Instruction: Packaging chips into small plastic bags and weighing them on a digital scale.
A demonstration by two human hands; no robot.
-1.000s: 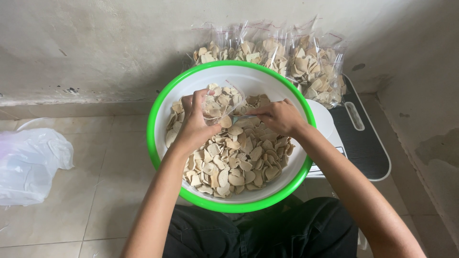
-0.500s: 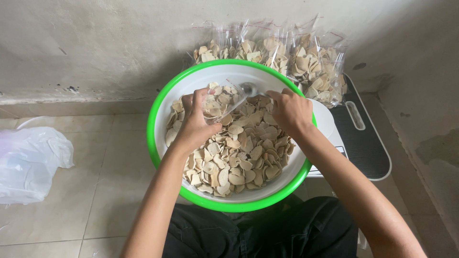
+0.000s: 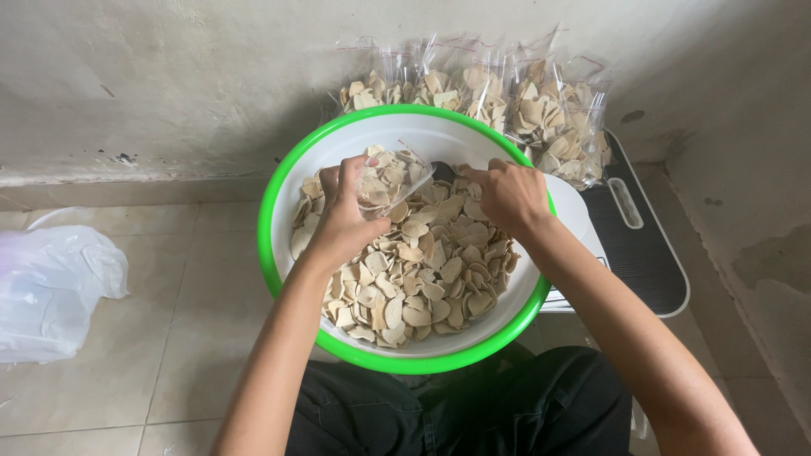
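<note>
Clear filled chip bags (image 3: 498,101) line the wall; a white plastic bag (image 3: 51,287) lies left.

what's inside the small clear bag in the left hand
The small clear bag, held by the left hand over the green-rimmed basin, holds pale flat chips like those loose below. The fingers cover its lower end, so how full it is stays hidden.

Clear bag (image 3: 390,179) part-filled with pale chips, tilted above heaped basin (image 3: 355,135)

Soft, even daylight fills the sharp frame; faint shadows lie under the basin (image 3: 338,143), mild glare on its white wall, edges perhaps slightly bowed.
</note>
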